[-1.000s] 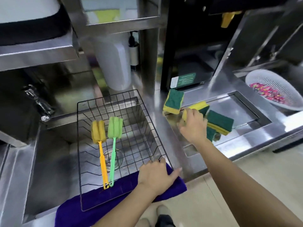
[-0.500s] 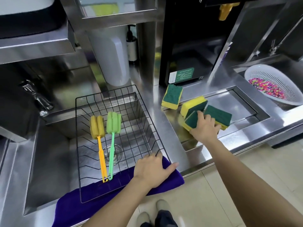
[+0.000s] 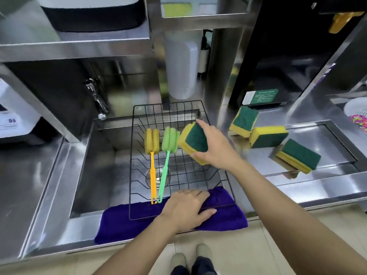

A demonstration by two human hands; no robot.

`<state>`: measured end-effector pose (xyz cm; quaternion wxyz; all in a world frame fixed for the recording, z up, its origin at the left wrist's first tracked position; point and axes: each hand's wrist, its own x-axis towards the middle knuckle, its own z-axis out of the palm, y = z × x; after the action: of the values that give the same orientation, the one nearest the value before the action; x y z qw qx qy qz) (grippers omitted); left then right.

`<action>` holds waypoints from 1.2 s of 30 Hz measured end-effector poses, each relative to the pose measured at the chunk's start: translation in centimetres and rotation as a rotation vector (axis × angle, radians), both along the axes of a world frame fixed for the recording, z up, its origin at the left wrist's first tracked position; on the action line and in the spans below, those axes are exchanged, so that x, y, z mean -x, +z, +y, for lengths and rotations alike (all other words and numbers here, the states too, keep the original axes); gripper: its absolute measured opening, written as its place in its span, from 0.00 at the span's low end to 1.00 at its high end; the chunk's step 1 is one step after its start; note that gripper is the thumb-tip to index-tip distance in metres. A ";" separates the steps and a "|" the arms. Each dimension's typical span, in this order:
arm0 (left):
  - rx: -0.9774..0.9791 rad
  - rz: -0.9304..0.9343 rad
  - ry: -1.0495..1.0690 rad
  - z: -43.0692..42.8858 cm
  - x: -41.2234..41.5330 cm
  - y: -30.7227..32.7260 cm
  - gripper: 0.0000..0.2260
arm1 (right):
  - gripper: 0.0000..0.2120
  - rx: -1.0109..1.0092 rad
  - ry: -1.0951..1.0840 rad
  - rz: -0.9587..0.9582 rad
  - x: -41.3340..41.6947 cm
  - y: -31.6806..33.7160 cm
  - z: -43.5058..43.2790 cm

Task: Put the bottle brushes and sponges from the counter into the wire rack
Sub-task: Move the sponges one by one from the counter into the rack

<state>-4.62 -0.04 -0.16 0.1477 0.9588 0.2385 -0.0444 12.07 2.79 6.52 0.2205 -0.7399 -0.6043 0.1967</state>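
My right hand grips a sponge over the rack, beside two brushes. My left hand lies flat, open, on the rack's front edge.

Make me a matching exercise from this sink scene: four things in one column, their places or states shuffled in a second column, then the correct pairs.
Things:
1. yellow bottle brush
2. held sponge
3. left hand
4. purple cloth

Places or states:
A. gripped by the right hand above the wire rack
B. draped over the sink's front edge
C. lying in the rack beside the green bottle brush
D. resting on the rack's near edge

Pairs: 1-C, 2-A, 3-D, 4-B
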 end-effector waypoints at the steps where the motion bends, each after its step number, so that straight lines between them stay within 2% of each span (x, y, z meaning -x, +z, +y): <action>1: -0.014 -0.014 -0.005 0.0 0.4 0.0 0.25 | 0.45 0.050 0.062 -0.056 0.6 -0.6 0.2; 4: -0.064 -0.091 0.016 -0.4 1.5 -0.2 0.30 | 0.45 0.217 0.247 -0.270 1.6 -2.3 0.3; 9: -0.213 -0.281 0.182 -1.7 2.4 -1.6 0.19 | 0.46 0.411 0.388 -0.410 1.3 -3.8 -0.3; 17: -0.323 -0.341 0.203 -2.1 2.4 -2.6 0.18 | 0.43 0.441 0.446 -0.379 1.5 -4.8 -0.9; 20: -0.314 -0.330 0.212 -2.1 2.3 -2.6 0.19 | 0.37 0.451 0.401 -0.294 1.7 -4.9 -0.9; 22: -0.298 -0.321 0.233 -2.2 2.2 -2.4 0.20 | 0.32 0.433 0.375 -0.277 1.9 -4.9 -1.1; 26: -0.310 -0.314 0.308 -2.6 1.3 -1.9 0.21 | 0.33 0.404 0.375 -0.375 1.9 -5.1 -1.6; 29: -0.339 -0.276 0.326 -3.0 0.7 -1.7 0.22 | 0.31 0.383 0.369 -0.361 1.6 -4.9 -1.9; 33: -0.387 -0.284 0.270 -3.7 -0.2 -2.3 0.23 | 0.21 0.113 0.157 -0.131 0.6 -3.6 -3.3; 36: -0.400 -0.262 0.283 -4.2 -1.1 -2.8 0.25 | 0.14 -0.105 -0.044 -0.093 -1.8 -2.8 -4.8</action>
<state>-3.48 -4.24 -2.92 -0.0100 0.9236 0.3530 0.1490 13.84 -2.00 3.76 0.2348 -0.7488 -0.6071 0.1252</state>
